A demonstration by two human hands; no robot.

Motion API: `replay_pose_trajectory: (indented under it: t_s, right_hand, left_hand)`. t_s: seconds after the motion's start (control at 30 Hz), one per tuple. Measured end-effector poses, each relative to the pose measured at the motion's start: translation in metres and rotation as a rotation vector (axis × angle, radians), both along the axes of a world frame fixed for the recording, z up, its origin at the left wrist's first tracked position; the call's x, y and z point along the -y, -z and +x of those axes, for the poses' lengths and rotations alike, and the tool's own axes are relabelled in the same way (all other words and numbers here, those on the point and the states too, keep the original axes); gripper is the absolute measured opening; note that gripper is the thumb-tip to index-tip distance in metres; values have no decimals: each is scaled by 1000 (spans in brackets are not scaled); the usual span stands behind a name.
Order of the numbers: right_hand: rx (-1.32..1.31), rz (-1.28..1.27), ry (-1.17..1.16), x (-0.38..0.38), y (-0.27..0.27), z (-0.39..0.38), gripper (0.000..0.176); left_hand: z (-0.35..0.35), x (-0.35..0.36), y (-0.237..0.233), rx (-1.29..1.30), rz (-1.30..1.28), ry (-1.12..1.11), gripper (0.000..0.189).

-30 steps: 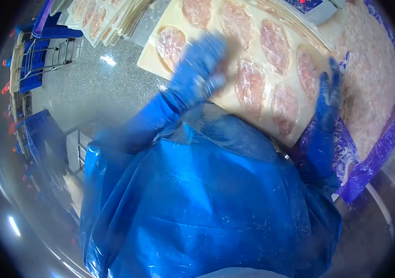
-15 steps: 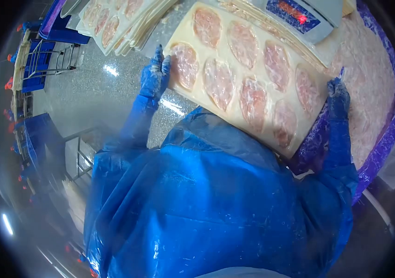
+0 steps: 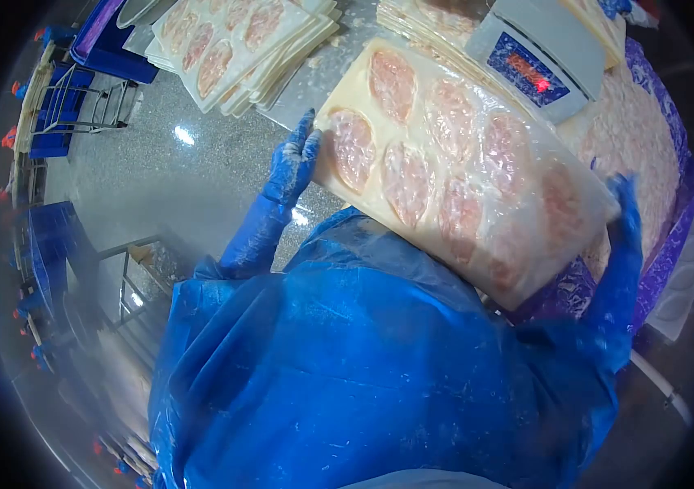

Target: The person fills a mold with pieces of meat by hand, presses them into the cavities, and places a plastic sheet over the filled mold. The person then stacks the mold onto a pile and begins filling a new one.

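Observation:
In front of me, tilted across the view, lies a pale mould tray (image 3: 379, 183) with several leaf-shaped hollows filled with pink meat paste. A clear, shiny plastic film (image 3: 538, 216) covers its right part, hazing the hollows there. My left hand (image 3: 292, 159), in a blue glove, rests against the tray's left edge with its fingers stretched along it. At the opposite end, my right hand (image 3: 624, 204) is at the tray's right corner by the film, its fingers smeared by motion. A thin blue piece (image 3: 594, 164) shows in the paste beside it.
A scale (image 3: 530, 69) with a red display stands behind the tray, beside a stack of trays (image 3: 424, 20). Another stack of filled trays (image 3: 225, 45) is at upper left. Pale paste (image 3: 636, 134) fills a purple-lined container (image 3: 685, 212) on the right.
The film now lies over the tray's right part, which was bare before. My right hand has moved to the tray's corner and no longer holds the thin blue piece. The view has shifted.

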State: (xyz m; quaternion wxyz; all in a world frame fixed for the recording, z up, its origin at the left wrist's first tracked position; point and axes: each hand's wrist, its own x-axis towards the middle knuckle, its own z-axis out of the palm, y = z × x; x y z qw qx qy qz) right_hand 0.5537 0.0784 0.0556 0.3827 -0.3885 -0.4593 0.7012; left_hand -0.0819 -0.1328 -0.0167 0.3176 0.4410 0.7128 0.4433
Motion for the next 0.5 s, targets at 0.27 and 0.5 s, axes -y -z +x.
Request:
replay_pose_trajectory:
  t_s: [0.27,0.5]
  right_hand:
    - [746,261,-45,228,78,-34,39]
    - [-630,-344,182,133,57,-29,45]
  left_hand:
    - [-27,11,-40,560,12,182,52]
    - [9,-81,-143,576,69,34,47]
